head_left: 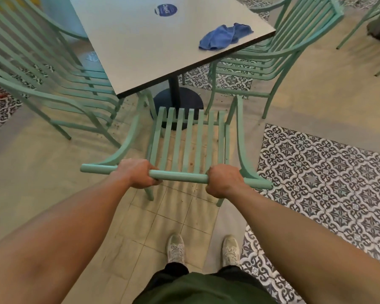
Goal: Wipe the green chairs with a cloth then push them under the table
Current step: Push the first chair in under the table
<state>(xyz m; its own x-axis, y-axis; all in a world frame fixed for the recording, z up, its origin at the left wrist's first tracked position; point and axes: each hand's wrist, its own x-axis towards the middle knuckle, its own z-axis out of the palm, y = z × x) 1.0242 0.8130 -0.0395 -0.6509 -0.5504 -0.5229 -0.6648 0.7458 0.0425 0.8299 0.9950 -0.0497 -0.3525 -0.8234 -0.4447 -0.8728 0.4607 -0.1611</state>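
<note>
Both hands, the left hand [140, 173] and the right hand [223, 182], are clenched around the top rail of the near green chair [189, 141], whose slatted seat stands just short of the table [162, 47] corner. Two more green chairs, left [42, 80] and right [279, 44], flank the table, and a crumpled blue cloth [224, 36] lies on its right edge.

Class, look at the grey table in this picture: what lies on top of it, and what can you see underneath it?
On the table: a crumpled blue cloth and a round blue sticker. Underneath: its black pedestal base and parts of two green chairs' seats. The tabletop hides the rest of those seats.
</note>
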